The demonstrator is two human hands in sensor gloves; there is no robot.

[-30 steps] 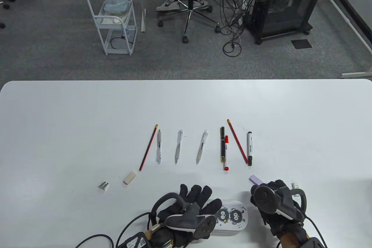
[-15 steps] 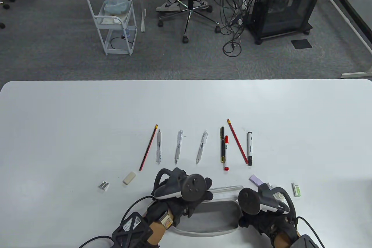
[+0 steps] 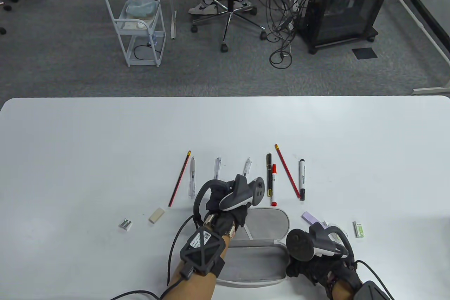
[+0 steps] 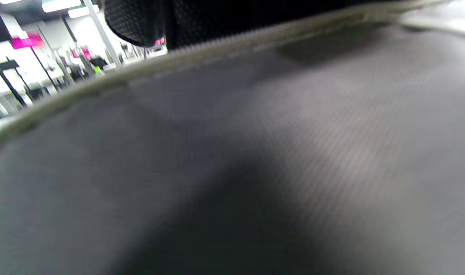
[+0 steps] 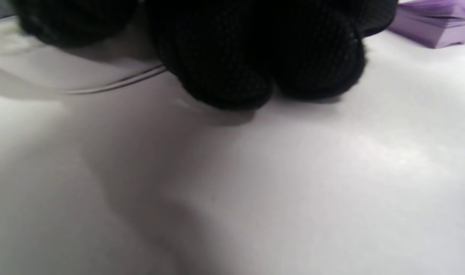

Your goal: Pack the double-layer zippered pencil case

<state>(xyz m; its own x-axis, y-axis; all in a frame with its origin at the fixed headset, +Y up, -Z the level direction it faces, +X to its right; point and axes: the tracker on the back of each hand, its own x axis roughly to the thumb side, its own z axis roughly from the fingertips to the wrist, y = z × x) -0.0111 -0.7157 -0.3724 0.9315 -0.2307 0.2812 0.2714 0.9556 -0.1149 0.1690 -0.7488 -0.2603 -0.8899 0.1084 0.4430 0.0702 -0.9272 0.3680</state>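
The white pencil case lies open at the table's front edge. Its grey mesh lid (image 3: 272,222) is flipped away from me and its grey base (image 3: 253,261) is nearer. My left hand (image 3: 228,208) holds the lid's left end. In the left wrist view the mesh (image 4: 255,152) fills the frame and gloved fingers (image 4: 140,23) show past the zipper rim. My right hand (image 3: 311,261) holds the case's right end with curled fingers (image 5: 232,68) that touch the table.
Behind the case lies a row of pens and pencils: a red pencil (image 3: 179,183), clear pens (image 3: 192,180), a black pen (image 3: 269,173), a red marker (image 3: 273,184), a black marker (image 3: 302,179). An eraser (image 3: 156,215), a sharpener (image 3: 125,224), purple notes (image 3: 310,217) and a small box (image 3: 359,229) lie nearby.
The case was closed a second ago. My left hand has swung the lid up and away until it lies open. My right hand moved in to the case's right end.
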